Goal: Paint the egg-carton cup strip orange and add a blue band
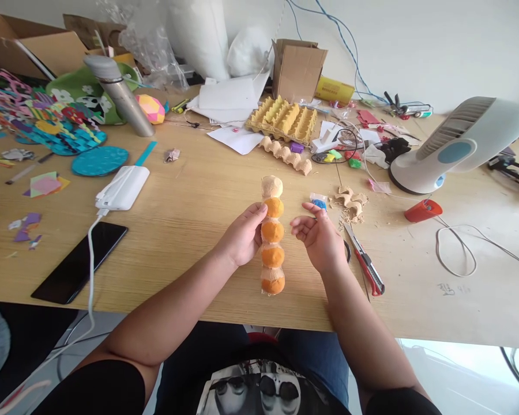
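My left hand (247, 235) grips the left edge of an egg carton strip (272, 232), thumb on its front. The strip stands lengthwise before me, a row of bumps; the top bump is plain cardboard and the ones below are covered in orange. Apart from the strip, to its right, my right hand (322, 239) is raised with fingers loosely curled and spread, holding nothing I can see. Just beyond those fingers lies a small packet with blue material (318, 202). A red utility knife (365, 262) rests right of my right wrist, beside partly hidden scissors (347, 251).
Carton scraps (350, 203), a plain carton strip (285, 154) and a yellow egg tray (282, 120) lie farther back. At right stand a white fan (454, 144) and an orange cup (422, 211) on its side. A phone (81, 262), power bank (123, 187) and steel flask (120, 95) are left.
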Motion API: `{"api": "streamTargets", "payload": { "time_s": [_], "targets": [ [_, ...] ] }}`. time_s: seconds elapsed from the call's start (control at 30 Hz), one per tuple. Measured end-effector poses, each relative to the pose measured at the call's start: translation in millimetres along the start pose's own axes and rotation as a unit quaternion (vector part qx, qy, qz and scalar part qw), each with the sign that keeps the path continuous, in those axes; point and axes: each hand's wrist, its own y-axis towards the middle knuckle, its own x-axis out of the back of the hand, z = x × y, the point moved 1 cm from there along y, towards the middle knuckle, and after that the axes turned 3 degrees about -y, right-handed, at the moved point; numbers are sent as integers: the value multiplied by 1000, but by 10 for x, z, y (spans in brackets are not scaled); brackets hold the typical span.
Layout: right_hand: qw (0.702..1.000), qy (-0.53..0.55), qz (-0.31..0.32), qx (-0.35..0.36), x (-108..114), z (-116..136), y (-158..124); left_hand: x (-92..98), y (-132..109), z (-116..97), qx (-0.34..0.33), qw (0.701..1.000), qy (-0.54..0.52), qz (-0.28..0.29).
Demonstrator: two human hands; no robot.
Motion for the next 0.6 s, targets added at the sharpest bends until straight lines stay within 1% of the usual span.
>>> {"api": "streamTargets", "payload": {
  "time_s": [0.1, 0.2, 0.27, 0.37, 0.5, 0.6],
  "targets": [
    [996, -70, -6, 58, 1, 11, -46, -32, -15, -25, -29, 999, 11, -8],
    [979, -129, -23, 156, 6, 15, -106, -39, -11, -40, -30, 1000, -1, -8],
    [968, -147, -19, 202, 7, 16, -143, -25, -1, -38, -25, 1000, -9, -12],
    [967, -149, 6, 209, 6, 14, -176, -1, 4, -22, -27, 999, 0, -18],
    [977, -129, 46, 166, -12, 10, -189, -21, -23, -20, -40, 999, 20, -8],
    [975, -142, 75, 155, -48, 23, -207, -66, -56, -42, -51, 998, 29, 9]
  ]
}}
